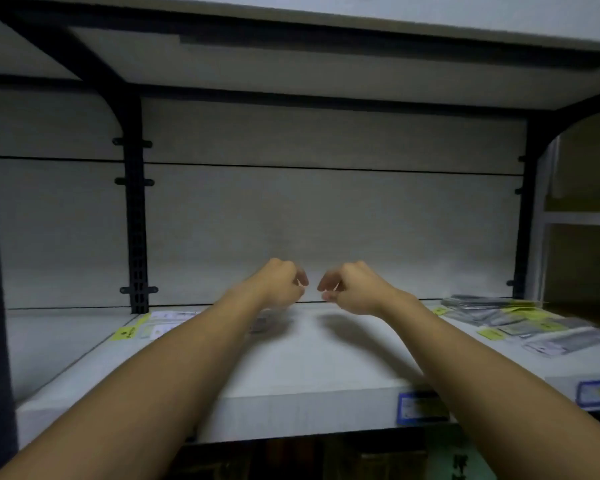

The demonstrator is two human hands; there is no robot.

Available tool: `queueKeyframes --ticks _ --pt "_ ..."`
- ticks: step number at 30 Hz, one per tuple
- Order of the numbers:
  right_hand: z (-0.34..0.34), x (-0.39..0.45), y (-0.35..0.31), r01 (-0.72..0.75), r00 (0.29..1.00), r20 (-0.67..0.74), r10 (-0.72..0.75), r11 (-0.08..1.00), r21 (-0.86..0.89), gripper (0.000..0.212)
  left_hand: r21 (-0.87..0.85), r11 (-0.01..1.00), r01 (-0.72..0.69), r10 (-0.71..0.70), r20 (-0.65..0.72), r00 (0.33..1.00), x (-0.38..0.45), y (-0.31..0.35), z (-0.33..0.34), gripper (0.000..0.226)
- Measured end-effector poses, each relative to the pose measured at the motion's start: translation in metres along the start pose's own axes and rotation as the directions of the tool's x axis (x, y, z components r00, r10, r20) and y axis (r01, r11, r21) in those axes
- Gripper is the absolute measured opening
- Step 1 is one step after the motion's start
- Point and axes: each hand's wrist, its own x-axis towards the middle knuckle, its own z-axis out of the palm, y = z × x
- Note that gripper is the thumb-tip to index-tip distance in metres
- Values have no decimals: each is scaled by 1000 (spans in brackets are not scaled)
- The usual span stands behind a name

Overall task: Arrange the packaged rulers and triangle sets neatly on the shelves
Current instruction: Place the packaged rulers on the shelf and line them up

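Shelf boards stay mostly bare: my left hand and right hand hover loosely curled, pinching nothing, a few packs left of my fingers, a loose pile right, seemingly unsorted.

A pale, wood-grain shelf board runs across the view under a second pale board overhead, both carried on a dark metal frame whose slotted upright stands at the left and whose other post stands at the right. The back panel is light grey with a thin horizontal seam, and blue-edged price labels sit on the shelf's front edge. The light is dim, and a yellowish shelf unit shows at the far right.
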Motion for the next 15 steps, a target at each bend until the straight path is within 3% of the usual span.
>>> queueKeyframes --ticks 10,15 --pt "-30 -28 81 119 993 20 -120 993 13 21 -33 997 -74 73 -27 997 12 66 13 28" --pt "-28 -37 97 172 985 -2 -172 984 44 18 -217 972 -88 76 -66 995 11 71 12 19"
